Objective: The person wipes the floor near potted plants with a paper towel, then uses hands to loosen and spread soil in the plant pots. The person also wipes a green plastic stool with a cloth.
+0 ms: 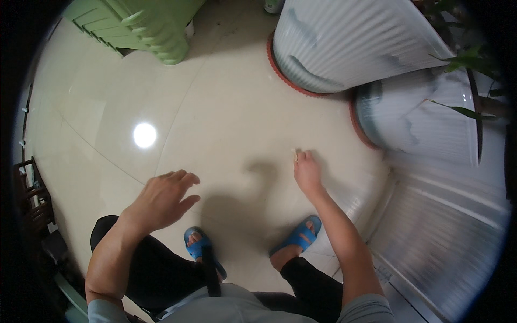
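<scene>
Low over the beige tiled floor [218, 133], my right hand [309, 171] reaches forward with its fingers closed on a small pale yellowish scrap [295, 154]. Only a bit of the scrap shows at the fingertips, so I cannot tell what it is. My left hand [163, 200] hangs in the air above my left knee, fingers bent and thumb apart, with nothing in it. Both my feet, in blue slide sandals [301, 238], stand on the tiles below.
Two ribbed white planters [347, 44] [420, 117] on red saucers [284, 78] hold leafy plants at the right. Stacked green plastic stools [149, 28] stand at the upper left. A translucent ribbed panel [432, 246] lines the lower right. Dark furniture [36, 198] edges the left.
</scene>
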The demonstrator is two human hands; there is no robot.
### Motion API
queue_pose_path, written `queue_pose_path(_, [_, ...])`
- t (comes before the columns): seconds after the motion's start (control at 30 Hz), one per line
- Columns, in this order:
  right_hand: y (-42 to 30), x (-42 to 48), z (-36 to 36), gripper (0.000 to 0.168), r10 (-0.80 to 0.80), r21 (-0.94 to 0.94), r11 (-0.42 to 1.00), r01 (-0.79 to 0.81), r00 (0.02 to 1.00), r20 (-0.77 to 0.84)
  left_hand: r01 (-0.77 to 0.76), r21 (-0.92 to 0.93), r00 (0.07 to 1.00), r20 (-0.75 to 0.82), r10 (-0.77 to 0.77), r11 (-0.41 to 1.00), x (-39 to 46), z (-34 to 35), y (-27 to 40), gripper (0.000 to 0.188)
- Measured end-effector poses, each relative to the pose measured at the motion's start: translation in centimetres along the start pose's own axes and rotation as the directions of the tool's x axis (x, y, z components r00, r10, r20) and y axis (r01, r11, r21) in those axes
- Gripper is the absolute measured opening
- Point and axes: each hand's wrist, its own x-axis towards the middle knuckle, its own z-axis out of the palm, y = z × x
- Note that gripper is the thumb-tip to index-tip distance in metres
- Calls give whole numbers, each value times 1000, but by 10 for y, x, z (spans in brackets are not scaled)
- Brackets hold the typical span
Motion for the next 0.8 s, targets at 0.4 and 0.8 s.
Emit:
queue_pose_path(0.4, [-2,-3,-10,9,-314,-401,852,337,941,125,15,-3,1000,-11,-15,1000,-7,0,-7,25])
queue_pose_path(0.8, [-3,-17,11,9,-253,-281,927,250,967,25,-44,18,999,-25,45,999,-12,-10,9,28])
